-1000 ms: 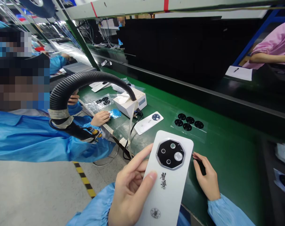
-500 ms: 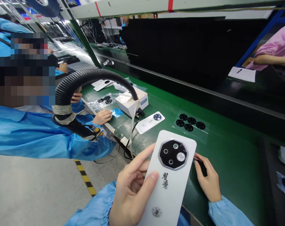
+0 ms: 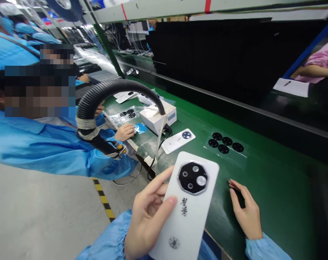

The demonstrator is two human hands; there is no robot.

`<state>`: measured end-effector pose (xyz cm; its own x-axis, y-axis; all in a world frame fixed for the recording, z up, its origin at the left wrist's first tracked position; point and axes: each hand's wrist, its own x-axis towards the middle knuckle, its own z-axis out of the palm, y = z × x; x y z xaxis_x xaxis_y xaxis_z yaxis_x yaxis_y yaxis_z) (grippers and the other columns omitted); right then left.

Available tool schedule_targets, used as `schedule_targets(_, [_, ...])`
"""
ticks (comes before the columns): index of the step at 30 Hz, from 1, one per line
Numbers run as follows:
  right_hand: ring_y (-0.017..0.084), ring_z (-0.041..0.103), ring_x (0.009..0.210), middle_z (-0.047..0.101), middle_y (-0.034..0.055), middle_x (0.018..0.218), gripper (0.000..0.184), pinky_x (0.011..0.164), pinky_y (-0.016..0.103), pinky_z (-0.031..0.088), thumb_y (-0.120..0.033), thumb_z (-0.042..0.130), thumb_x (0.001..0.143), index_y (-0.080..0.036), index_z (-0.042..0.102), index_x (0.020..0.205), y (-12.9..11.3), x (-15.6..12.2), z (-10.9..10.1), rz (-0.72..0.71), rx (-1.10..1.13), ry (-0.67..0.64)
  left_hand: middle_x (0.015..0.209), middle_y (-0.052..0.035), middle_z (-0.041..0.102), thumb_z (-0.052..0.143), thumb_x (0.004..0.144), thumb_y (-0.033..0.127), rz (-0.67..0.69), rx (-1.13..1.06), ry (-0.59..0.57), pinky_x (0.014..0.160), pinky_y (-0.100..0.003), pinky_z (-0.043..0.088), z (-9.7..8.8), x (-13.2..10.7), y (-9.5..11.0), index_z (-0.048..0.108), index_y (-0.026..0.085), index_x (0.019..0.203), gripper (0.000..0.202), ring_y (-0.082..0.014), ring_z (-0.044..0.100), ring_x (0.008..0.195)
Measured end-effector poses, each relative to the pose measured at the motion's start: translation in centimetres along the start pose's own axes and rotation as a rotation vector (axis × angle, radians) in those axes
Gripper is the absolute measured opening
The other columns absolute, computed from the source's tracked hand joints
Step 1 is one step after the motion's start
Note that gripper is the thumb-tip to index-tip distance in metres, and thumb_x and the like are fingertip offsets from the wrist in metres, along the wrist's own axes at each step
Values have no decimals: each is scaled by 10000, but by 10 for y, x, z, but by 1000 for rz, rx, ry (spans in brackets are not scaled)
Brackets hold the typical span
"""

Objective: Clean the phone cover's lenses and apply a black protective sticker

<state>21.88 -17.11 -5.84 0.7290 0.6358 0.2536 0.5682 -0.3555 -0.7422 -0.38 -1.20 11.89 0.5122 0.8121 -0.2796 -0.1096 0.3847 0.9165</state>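
Observation:
My left hand (image 3: 150, 216) grips a white phone back cover (image 3: 192, 216) by its left edge, thumb on the face and fingers behind. The cover is tilted toward me and carries a black octagonal camera plate (image 3: 193, 178) in a silver rim, dark lettering and a round emblem; its lower end runs out of view. To the right, my right hand (image 3: 246, 213) hovers low by the green bench, apart from the cover. Its thumb and fingers are curved with a gap between them, and nothing shows in them.
On the green bench (image 3: 274, 191) lie another white cover (image 3: 177, 141) and a clear film with several black camera plates (image 3: 223, 148). Beyond stand a white box (image 3: 157, 124) and a ribbed black hose (image 3: 109, 86). A co-worker's hand (image 3: 125, 132) rests at left by blue film (image 3: 140, 128).
My right hand has drawn away from the cover's right edge. The cover in my left hand has shifted slightly left, while the whole view has swung a little left.

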Motion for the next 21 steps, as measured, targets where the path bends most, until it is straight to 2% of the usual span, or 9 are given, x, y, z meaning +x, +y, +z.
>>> schedule_targets(2, [262,586,1092,631,51,1165,303,1006,425,409,-416,508,915,-261,585,1163,0,0,0,9,-1,7,818,-88,753,761,721,336,-32,1,86,480,-193,508,-25,3,-7,556,142,1299,643,-174,678,574])
schedule_targets(6, [276,581,1114,638,43,1173,342,1038,433,388,-468,515,891,-265,600,1154,2,1,0,27,-20,9,820,-94,749,780,690,338,-79,67,295,469,-214,498,-90,9,-27,462,103,1360,778,-180,664,545])
schedule_targets(8, [275,576,1125,638,34,1178,355,1051,431,381,-482,513,884,-273,599,1158,3,1,0,35,-26,8,805,-86,747,773,690,308,-105,100,360,463,-213,490,-118,15,-34,456,96,1362,773,-170,654,525])
schedule_targets(10, [271,575,1131,639,24,1180,361,1057,430,379,-491,515,879,-283,597,1162,4,1,0,40,-27,6,812,-81,747,745,699,254,-100,103,398,476,-211,492,-138,25,-37,463,95,1356,732,-170,661,546])
schedule_targets(14, [284,572,1139,645,19,1173,375,1041,456,391,-514,519,866,-303,599,1165,4,1,-1,79,-22,5,808,-76,748,689,696,165,-74,75,428,488,-218,494,-155,49,-33,499,91,1329,665,-171,666,548])
schedule_targets(17, [306,551,1167,639,12,1196,390,1017,489,407,-537,530,851,-331,600,1174,7,0,-1,130,-12,-8,783,-69,747,658,699,124,-63,57,450,492,-215,491,-157,64,-28,524,80,1305,622,-167,664,541])
schedule_targets(21, [318,556,1159,641,1,1199,376,1000,516,415,-545,547,838,-351,612,1154,14,-2,-2,158,6,-10,700,-62,734,670,684,109,-86,44,468,447,-201,456,-157,71,-27,585,59,1237,562,-160,643,496])
